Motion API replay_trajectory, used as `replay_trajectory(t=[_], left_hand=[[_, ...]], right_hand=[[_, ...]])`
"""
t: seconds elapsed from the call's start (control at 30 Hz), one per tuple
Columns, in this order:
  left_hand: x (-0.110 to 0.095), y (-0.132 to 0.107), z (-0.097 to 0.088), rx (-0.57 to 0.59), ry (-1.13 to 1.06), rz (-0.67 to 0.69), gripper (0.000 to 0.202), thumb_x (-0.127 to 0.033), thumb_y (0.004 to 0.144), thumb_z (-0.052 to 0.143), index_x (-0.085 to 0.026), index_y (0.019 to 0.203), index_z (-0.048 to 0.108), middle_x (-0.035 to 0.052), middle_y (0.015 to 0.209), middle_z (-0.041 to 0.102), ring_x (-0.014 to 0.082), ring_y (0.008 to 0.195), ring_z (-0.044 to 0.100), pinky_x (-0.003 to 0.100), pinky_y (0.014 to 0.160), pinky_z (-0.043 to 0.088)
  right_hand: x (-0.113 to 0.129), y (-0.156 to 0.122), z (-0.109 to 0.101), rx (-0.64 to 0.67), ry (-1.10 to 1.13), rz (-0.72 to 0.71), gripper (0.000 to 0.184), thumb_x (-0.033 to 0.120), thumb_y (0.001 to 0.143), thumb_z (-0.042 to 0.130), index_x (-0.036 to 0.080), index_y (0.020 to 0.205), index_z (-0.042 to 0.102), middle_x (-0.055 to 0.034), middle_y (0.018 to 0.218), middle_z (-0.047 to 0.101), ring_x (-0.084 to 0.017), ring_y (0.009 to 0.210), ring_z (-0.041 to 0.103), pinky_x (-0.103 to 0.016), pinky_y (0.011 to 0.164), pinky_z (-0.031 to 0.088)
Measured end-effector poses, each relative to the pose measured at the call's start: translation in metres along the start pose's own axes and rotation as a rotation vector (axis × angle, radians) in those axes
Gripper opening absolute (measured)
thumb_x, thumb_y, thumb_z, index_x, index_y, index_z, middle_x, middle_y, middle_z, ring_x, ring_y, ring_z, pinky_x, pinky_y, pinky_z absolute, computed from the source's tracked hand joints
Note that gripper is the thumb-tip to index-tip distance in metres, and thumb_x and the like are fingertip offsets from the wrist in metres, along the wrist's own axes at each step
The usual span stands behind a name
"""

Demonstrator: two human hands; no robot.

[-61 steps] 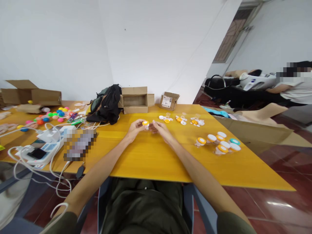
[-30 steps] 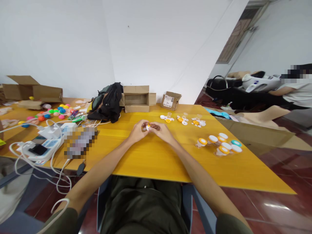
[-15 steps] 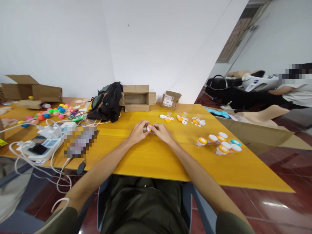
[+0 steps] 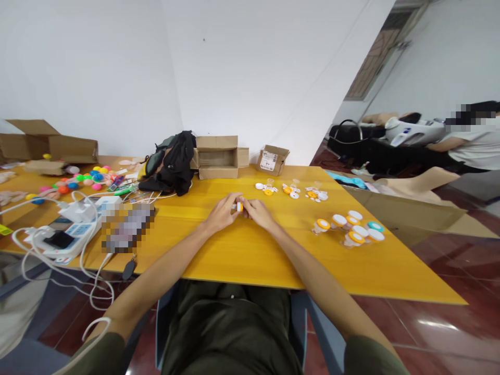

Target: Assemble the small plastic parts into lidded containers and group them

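Note:
Above the middle of the table, both hands meet around a small clear jar with a white-and-orange lid. My left hand is closed around the clear body, which its fingers mostly hide. The fingers of my right hand are closed on the orange side of the lid. To the right stands a group of similar clear jars with orange, white and teal lids. Farther back lie three small clusters of loose parts: white and orange discs, small white pieces and clear cups.
A cardboard box and a smaller carton stand by the wall, beside a black bag. On the left are a power strip with looping white cables, a phone and colourful balls. A person sits far right.
My right fingers have shifted over the lid, and the lid has turned slightly in my hands. The jars and loose parts on the table stay where they were.

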State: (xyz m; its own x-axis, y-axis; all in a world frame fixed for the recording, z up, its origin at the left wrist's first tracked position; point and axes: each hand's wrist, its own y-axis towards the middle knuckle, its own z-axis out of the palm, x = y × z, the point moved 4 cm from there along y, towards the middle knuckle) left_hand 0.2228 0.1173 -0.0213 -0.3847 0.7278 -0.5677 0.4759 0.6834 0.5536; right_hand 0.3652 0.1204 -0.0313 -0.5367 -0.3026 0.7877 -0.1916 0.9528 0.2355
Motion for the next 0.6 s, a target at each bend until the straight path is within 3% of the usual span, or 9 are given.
replay_trajectory(t=[0.2, 0.43, 0.6], left_hand=[[0.004, 0.0, 0.004, 0.02, -0.132, -0.056, 0.058, -0.01, 0.076, 0.064, -0.023, 0.13, 0.046, 0.0052, 0.11, 0.065, 0.0181, 0.099, 0.066, 0.033, 0.092, 0.051], [0.011, 0.007, 0.003, -0.075, -0.284, -0.14, 0.051, -0.014, 0.069, 0.073, -0.021, 0.113, 0.05, 0.0013, 0.097, 0.065, 0.0135, 0.08, 0.067, 0.029, 0.082, 0.053], [0.015, 0.009, -0.002, -0.103, -0.305, -0.121, 0.053, -0.018, 0.07, 0.073, -0.023, 0.116, 0.049, 0.0006, 0.095, 0.064, 0.0126, 0.08, 0.067, 0.028, 0.081, 0.054]], right_hand=[[-0.003, 0.001, 0.001, 0.039, 0.05, 0.041, 0.066, 0.063, 0.092, 0.033, 0.021, 0.045, 0.054, -0.0029, 0.045, 0.059, -0.015, 0.049, 0.058, -0.027, 0.059, 0.044], [-0.004, 0.005, 0.003, 0.024, 0.21, 0.092, 0.07, 0.074, 0.087, 0.033, 0.019, 0.052, 0.059, -0.0042, 0.049, 0.063, -0.014, 0.047, 0.058, -0.024, 0.052, 0.045], [0.004, 0.004, 0.005, 0.051, 0.316, 0.126, 0.053, 0.069, 0.081, 0.052, 0.018, 0.067, 0.062, -0.0027, 0.062, 0.068, -0.011, 0.051, 0.059, -0.02, 0.047, 0.042]])
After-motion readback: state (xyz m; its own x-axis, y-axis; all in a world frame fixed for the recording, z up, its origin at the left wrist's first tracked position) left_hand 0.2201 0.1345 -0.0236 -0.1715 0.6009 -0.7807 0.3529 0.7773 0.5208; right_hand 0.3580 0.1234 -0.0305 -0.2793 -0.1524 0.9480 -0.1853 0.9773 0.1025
